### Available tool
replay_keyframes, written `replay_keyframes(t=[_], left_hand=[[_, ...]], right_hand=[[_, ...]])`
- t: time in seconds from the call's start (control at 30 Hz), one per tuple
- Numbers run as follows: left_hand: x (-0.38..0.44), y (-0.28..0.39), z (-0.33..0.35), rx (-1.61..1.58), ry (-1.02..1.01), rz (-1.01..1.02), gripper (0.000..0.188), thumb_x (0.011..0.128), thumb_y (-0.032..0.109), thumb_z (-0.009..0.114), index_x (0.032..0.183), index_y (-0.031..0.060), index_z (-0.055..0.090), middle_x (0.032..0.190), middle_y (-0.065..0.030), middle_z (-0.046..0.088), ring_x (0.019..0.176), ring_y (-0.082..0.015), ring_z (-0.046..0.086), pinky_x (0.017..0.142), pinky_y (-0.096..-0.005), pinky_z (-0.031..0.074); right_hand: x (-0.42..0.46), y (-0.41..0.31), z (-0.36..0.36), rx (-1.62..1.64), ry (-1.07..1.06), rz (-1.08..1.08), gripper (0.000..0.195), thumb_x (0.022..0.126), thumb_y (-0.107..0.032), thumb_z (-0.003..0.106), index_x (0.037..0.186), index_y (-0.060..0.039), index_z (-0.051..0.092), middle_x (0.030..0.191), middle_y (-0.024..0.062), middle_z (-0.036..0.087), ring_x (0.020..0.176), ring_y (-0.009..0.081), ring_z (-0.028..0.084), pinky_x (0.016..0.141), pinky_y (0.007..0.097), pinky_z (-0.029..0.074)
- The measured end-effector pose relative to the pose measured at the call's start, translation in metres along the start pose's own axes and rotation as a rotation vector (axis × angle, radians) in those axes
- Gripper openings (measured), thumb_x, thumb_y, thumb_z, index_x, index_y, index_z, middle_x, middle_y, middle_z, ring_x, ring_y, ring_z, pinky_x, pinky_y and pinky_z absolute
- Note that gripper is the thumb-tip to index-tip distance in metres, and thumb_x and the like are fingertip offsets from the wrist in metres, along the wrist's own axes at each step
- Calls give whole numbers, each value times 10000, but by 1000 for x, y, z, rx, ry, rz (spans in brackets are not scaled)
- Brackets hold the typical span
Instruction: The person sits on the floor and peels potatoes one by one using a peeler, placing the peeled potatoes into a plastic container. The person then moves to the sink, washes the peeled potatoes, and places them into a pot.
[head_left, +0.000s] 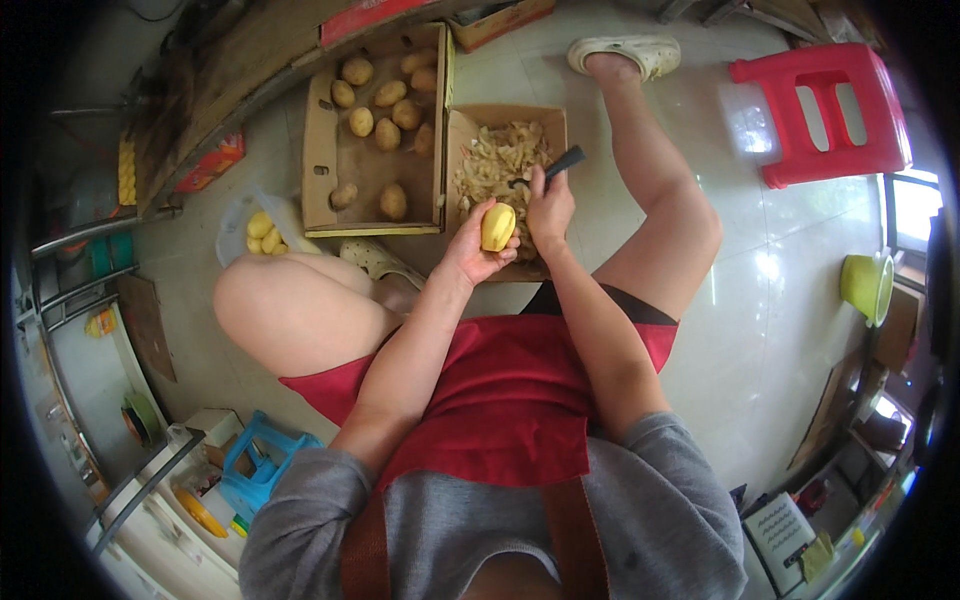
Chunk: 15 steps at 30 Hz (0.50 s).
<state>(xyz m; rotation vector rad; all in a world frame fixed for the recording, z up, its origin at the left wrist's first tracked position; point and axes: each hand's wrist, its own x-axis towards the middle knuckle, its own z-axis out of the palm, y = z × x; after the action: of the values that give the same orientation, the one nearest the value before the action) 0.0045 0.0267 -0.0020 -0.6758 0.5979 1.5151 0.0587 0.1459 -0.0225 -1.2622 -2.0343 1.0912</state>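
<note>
A potato (498, 227), its flesh yellow and mostly bare of skin, rests in the fingers of my left hand (474, 246). My right hand (551, 208) grips a dark-handled peeler (564, 163), whose head is partly hidden by my fingers. Both hands are above a low cardboard box (510, 114) that holds a heap of potato peelings (491, 161). To its left, a larger cardboard box (319, 202) contains several unpeeled potatoes (388, 135). Peeled potatoes (264, 234) lie in a translucent plastic container (228, 234) beside my left knee, which partly covers it.
A red plastic stool (825, 112) lies at the upper right on the tiled floor (742, 300). Farther right is a yellow-green bucket (866, 287). A blue plastic stool (262, 472) stands at the lower left, near metal rails (150, 480). My legs flank the peelings box.
</note>
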Motion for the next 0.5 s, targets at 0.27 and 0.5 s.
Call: replay_keyframes(t=[0.27, 0.5], left_hand=[[6, 2, -7, 22, 235, 132, 418, 928, 456, 285, 923, 121, 536, 739, -75, 541, 595, -195, 496, 478, -285, 400], [3, -3, -8, 17, -12, 30, 411, 925, 446, 352, 935, 79, 536, 758, -126, 549, 589, -202, 468, 471, -273, 379]], right_hand=[[-41, -43, -13, 290, -193, -80, 183, 859, -193, 554, 900, -17, 527, 709, 202, 576, 659, 385, 559, 578, 409, 437], [-2, -2, -5, 88, 27, 133, 251, 881, -271, 522, 881, -20, 522, 664, 169, 572, 613, 369, 549, 564, 419, 423]])
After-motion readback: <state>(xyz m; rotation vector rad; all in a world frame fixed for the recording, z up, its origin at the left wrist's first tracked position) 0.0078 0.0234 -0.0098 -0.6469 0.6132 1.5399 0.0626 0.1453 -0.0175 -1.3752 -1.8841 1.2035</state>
